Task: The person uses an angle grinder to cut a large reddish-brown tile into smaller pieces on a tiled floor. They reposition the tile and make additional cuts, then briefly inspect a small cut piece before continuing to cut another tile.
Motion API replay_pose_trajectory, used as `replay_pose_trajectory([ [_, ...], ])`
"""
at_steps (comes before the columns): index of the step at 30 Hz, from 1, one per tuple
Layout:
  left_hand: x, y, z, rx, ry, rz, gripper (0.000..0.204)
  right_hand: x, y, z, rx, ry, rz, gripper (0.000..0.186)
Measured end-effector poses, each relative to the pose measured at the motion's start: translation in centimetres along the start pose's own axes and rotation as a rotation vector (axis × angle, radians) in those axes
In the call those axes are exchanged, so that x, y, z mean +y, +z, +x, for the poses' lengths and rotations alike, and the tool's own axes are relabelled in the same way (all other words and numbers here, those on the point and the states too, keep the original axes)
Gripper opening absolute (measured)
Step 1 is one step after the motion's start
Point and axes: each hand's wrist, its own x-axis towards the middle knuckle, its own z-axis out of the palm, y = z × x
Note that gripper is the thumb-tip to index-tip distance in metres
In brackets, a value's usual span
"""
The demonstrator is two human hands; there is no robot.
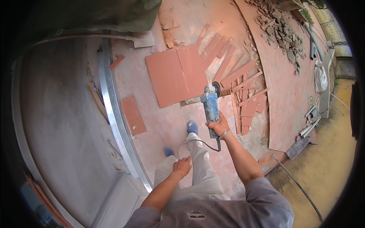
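My right hand (216, 123) grips the body of a blue angle grinder (209, 104), its black disc (216, 88) raised at the far end beside large red tiles (167, 79). A black power cord (205, 145) runs from the grinder's rear toward my legs. My left hand (182, 166) hangs over my pale trousers with its fingers curled; I cannot make out whether anything is in them. My blue shoes (192, 127) stand on the dusty pink floor.
Cut tile strips (239, 74) and a loose tile (133, 114) lie around me. A shovel (142, 39) lies ahead, a long metal straightedge (114, 110) at left. Right are rubble (281, 34), a white sack (320, 76), pipes (308, 128) and a yellowish wet strip of ground (323, 178).
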Motion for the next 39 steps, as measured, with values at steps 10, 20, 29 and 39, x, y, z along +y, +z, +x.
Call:
replay_pose_trajectory([
  [10,-11.4,15.3,-6.6,-0.635,0.51,0.308,0.051,6.9,3.5,12.3,0.064,-0.133,-0.474,0.097],
  [20,-25.8,-9.2,37.8,0.366,-0.111,0.376,0.103,19.8,15.4,37.6,0.076,-0.356,-0.445,0.092],
  [29,-26.0,-14.9,48.1,0.418,-0.316,0.513,0.149,19.9,20.4,44.3,0.045,-0.336,-0.32,0.086],
  [39,-27.2,-14.3,49.5,0.389,-0.322,0.497,0.153,19.3,22.3,46.1,0.112,-0.306,-0.211,0.095],
])
